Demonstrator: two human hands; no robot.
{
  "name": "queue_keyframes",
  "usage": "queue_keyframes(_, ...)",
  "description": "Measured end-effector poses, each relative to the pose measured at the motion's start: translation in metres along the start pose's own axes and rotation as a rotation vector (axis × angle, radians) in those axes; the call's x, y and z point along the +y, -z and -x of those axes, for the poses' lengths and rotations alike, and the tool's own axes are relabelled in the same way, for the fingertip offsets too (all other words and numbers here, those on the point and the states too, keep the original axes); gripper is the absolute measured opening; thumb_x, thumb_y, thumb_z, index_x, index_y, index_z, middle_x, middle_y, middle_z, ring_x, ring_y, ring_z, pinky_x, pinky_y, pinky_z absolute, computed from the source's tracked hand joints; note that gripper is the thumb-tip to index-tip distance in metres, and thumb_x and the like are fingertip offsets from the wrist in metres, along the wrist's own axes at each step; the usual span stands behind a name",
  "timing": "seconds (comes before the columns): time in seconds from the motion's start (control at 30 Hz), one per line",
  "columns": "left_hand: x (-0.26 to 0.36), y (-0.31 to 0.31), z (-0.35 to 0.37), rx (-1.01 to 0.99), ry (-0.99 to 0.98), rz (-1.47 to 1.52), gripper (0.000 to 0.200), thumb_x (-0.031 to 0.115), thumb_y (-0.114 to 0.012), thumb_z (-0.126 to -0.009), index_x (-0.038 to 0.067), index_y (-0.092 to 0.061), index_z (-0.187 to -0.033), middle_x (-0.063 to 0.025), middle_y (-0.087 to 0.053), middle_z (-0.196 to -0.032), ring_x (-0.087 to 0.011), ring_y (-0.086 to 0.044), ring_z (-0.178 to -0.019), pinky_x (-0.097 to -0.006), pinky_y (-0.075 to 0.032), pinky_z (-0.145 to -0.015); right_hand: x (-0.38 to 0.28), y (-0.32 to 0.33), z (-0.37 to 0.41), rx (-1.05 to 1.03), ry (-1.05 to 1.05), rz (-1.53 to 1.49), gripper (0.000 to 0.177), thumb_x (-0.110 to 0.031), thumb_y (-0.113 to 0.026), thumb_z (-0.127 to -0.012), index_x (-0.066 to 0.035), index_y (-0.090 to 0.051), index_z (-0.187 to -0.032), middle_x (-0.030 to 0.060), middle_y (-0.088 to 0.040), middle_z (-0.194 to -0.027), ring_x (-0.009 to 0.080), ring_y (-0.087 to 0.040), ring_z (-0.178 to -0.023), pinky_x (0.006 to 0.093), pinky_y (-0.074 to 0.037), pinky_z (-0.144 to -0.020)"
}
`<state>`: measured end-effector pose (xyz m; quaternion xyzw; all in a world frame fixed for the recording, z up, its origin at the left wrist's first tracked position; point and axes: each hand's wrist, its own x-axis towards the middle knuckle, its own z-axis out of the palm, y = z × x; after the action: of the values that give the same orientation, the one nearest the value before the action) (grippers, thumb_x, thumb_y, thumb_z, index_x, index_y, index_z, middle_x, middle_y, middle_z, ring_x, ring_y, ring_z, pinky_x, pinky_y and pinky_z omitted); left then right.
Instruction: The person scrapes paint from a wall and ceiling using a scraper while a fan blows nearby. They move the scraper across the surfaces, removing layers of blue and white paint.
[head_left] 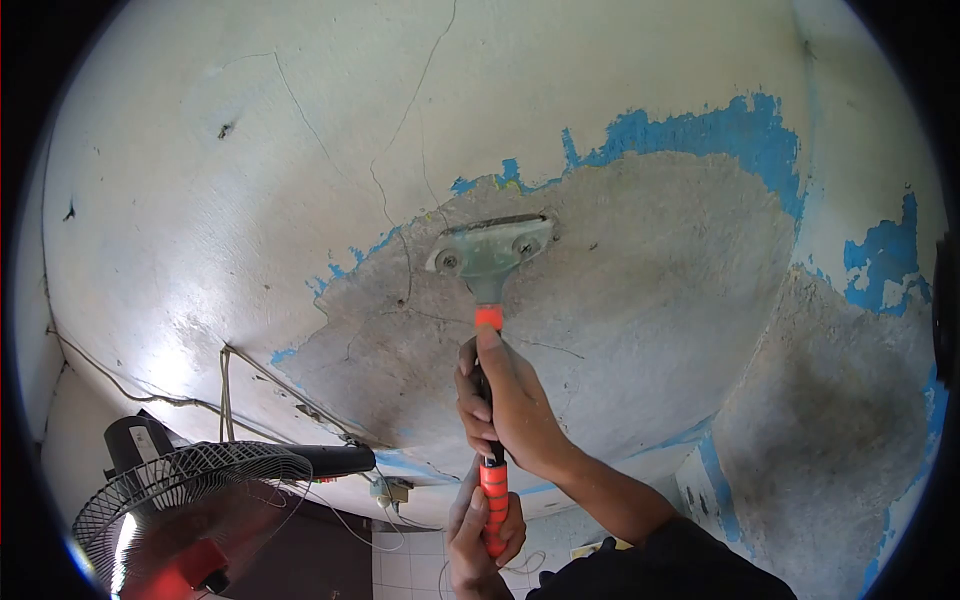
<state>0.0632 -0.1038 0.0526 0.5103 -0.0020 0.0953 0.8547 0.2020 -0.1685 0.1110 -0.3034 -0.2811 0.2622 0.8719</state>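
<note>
My right hand point(515, 405) is closed round the upper handle of a long scraper point(490, 262), its thumb lying along the orange collar below the head. Lower down, my left hand point(485, 530) wraps the orange-and-black grip at the handle's end. The wide head has a translucent greenish body with two screws, and its blade edge lies against the wall. Around the head is a bare grey patch point(620, 260), with cracks running through it. Along the patch's upper edge, cream paint point(300, 170) and blue paint point(700, 135) meet it in a ragged line.
A black fan point(190, 490) with a wire guard and red hub stands at the lower left. Cables point(225, 400) run along the wall behind it, near a small socket box point(390, 492). At right, the adjoining wall has another grey patch point(825, 400). White tiles point(395, 565) show at the bottom.
</note>
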Motion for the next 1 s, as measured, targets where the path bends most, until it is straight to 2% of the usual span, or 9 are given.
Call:
queue_keyframes(0.13, -0.007, 0.006, 0.004, 0.112, -0.005, -0.066, 0.064, 0.035, -0.037, -0.1, -0.002, -0.015, -0.148, -0.0041, -0.036, -0.055, -0.0084, -0.026, -0.032, -0.0216, -0.022, -0.03, 0.009, -0.002, -0.003, -0.038, -0.037, 0.006, 0.048, -0.057, -0.033, -0.098, -0.01, -0.04, -0.09, -0.0038, -0.035, -0.054, 0.0056, -0.033, -0.039, 0.0231, -0.033, -0.035)
queue_keyframes(0.37, -0.007, -0.005, -0.013, 0.086, 0.009, -0.211, 0.069, 0.041, -0.038, -0.1, -0.003, -0.015, -0.148, -0.0031, -0.038, -0.056, -0.0078, -0.03, -0.036, -0.021, -0.024, -0.033, -0.008, 0.002, -0.008, 0.015, -0.013, 0.023, 0.052, -0.059, -0.03, -0.098, -0.01, -0.041, -0.088, -0.004, -0.033, -0.051, 0.0048, -0.029, -0.036, 0.0222, -0.03, -0.033)
queue_keyframes(0.8, -0.011, -0.026, -0.007, 0.091, 0.053, -0.122, 0.07, 0.043, -0.038, -0.1, -0.001, -0.014, -0.148, -0.0027, -0.04, -0.059, -0.0074, -0.032, -0.038, -0.0198, -0.028, -0.035, -0.021, 0.005, -0.003, 0.045, 0.006, 0.051, 0.05, -0.057, -0.031, -0.099, -0.01, -0.041, -0.085, -0.0046, -0.03, -0.049, 0.004, -0.026, -0.034, 0.0218, -0.028, -0.03)
queue_keyframes(0.9, -0.018, -0.033, -0.005, 0.129, 0.061, -0.091, 0.057, 0.04, -0.038, -0.1, 0.005, -0.024, -0.143, -0.0029, -0.035, -0.054, -0.0078, -0.025, -0.035, -0.0214, -0.021, -0.032, -0.02, 0.009, 0.003, 0.046, -0.036, 0.058, 0.05, -0.057, -0.032, -0.099, -0.01, -0.041, -0.085, -0.0047, -0.03, -0.048, 0.0042, -0.027, -0.033, 0.0218, -0.027, -0.03)
queue_keyframes(1.0, -0.013, -0.038, -0.007, 0.146, 0.056, -0.101, 0.058, 0.041, -0.038, -0.1, 0.006, -0.024, -0.143, -0.0026, -0.035, -0.054, -0.0082, -0.025, -0.034, -0.0216, -0.021, -0.033, -0.032, 0.002, -0.002, 0.044, -0.006, 0.047, 0.051, -0.057, -0.032, -0.099, -0.01, -0.041, -0.084, -0.0047, -0.029, -0.047, 0.0043, -0.027, -0.033, 0.0219, -0.027, -0.03)
